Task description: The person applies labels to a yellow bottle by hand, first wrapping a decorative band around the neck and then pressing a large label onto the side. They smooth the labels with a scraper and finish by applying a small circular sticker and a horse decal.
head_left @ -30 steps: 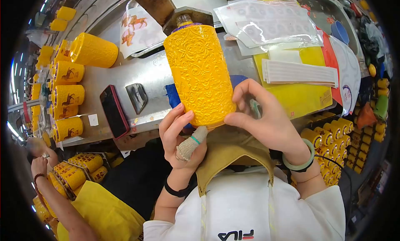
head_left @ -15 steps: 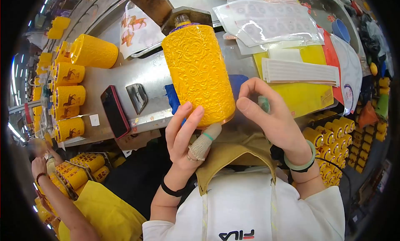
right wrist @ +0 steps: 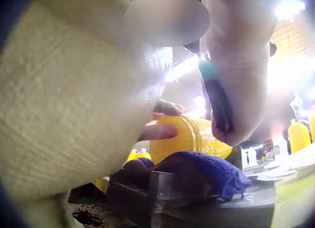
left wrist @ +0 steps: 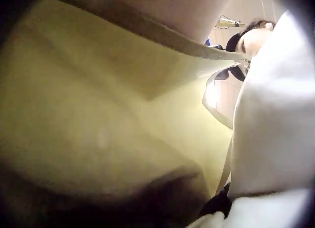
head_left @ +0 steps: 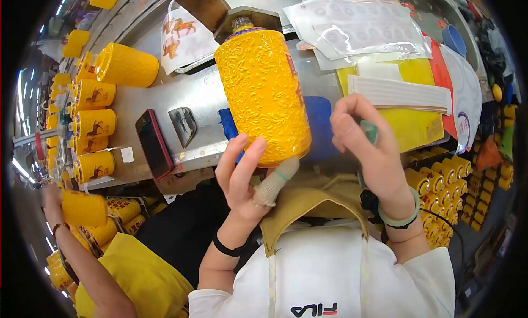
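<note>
- Yellow embossed bottle (head_left: 264, 92) lay tilted above the counter (head_left: 181, 98), neck against a metal fixture (head_left: 247, 18), base toward the person.
- Left hand (head_left: 245, 175) propped the base: straight fingers on its lower side, wrapped thumb beneath; grip open.
- Right hand (head_left: 366, 139) was off the bottle, just right of it, fingers curled round a small green tool (head_left: 369, 132).
- Blue cloth (head_left: 316, 128) lay under the bottle.

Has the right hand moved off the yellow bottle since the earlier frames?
Yes. The right hand has drawn away rightward from the bottle, and a gap now shows the blue cloth between them; earlier its thumb touched the bottle.
</note>
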A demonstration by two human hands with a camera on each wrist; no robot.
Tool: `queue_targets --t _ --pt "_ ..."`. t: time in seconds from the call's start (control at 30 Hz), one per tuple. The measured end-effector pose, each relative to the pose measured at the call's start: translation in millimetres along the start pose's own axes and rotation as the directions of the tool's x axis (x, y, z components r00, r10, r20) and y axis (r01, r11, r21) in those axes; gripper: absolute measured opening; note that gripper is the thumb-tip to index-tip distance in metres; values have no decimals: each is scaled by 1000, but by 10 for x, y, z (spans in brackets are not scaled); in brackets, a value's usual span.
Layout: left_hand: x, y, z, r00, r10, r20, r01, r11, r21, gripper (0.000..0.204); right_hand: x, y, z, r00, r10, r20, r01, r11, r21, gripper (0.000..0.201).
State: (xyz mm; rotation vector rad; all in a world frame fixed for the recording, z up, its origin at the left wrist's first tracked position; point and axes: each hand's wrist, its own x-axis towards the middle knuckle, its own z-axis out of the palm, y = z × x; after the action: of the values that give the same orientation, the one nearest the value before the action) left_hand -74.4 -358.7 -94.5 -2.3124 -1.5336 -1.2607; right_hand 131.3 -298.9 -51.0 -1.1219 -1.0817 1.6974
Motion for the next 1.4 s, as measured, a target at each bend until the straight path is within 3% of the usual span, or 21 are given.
queue_targets --t 0.1,0.17,0.27,0.33,0.37,0.43,0.5,0.57,0.6,0.63,0.73,0.77,0.8,0.9,0.93,0.97,1.03,1.1,1.17,1.23,1.4 --pt "-24 -118 17 1000 -22 18 25 975 -220 47 -28 -44 -12 998 -10 69 14 999 -52 13" --pt "-97 -120 103 969 -214 -121 152 909 -388 63 -45 -68 -121 998 5 -58 -4 1000 20 15" --pt "-260 -90 120 950 -262 -171 194 922 -336 62 18 -7 -367 967 -117 -226 113 993 -31 23" --pt "-203 -11 109 971 -149 -186 148 989 -23 54 35 -16 -368 960 -158 -232 150 987 -52 26" --pt "-139 -13 86 970 -151 -190 150 988 -22 54 34 -39 -300 972 -132 -197 121 990 -67 26" --pt "16 -94 55 979 200 21 -200 955 218 53 9 -103 -78 990 -97 -105 98 995 7 17" --pt "-12 -148 45 973 229 16 -228 951 207 54 -11 -104 -28 991 -131 14 132 988 -80 16" --pt "-96 -157 42 977 -104 -189 133 980 150 58 -14 -125 -109 987 -155 -35 150 982 -114 19" --pt "-81 -231 -14 979 131 -158 -68 933 353 66 -4 -122 -233 979 -156 -135 144 985 -93 21" --pt "-124 -114 53 928 -147 -343 204 969 137 62 5 -109 -325 961 -146 -234 133 989 -69 23" --pt "-213 -66 57 943 -237 -232 267 958 107 59 41 -95 -316 943 -190 -274 180 982 -64 25" --pt "-44 -71 3 996 -20 -81 40 968 248 57 44 -118 -271 949 -194 -250 184 981 -63 25" --pt "39 -71 -43 979 179 101 -204 916 346 60 36 -133 -168 965 -171 -201 164 985 -50 25" --pt "41 -95 -62 982 154 107 -185 895 406 83 -4 -147 -4 977 -210 -39 205 972 -114 25" --pt "-141 -156 -16 993 -58 -106 81 971 226 81 7 -140 -61 975 -216 -42 210 971 -115 25" --pt "-62 -118 69 966 -42 -255 125 939 320 73 15 -130 -175 969 -215 -124 205 974 -92 25" --pt "-111 -51 14 947 -160 -277 232 939 253 67 24 -139 -307 946 -190 -262 196 981 -2 26" --pt "-55 -101 -19 992 124 -19 -111 944 311 59 54 -131 -320 937 -211 -278 225 974 21 27" --pt "-36 -109 46 985 146 -97 -106 937 332 47 15 -185 -200 967 -179 -184 167 983 -74 26" --pt "63 -101 -16 985 166 45 -172 952 252 37 -13 -179 -78 981 -189 -43 184 976 -115 25" --pt "-3 -145 112 960 180 -217 -114 952 285 24 10 -120 -248 963 -230 -139 225 973 -53 25"
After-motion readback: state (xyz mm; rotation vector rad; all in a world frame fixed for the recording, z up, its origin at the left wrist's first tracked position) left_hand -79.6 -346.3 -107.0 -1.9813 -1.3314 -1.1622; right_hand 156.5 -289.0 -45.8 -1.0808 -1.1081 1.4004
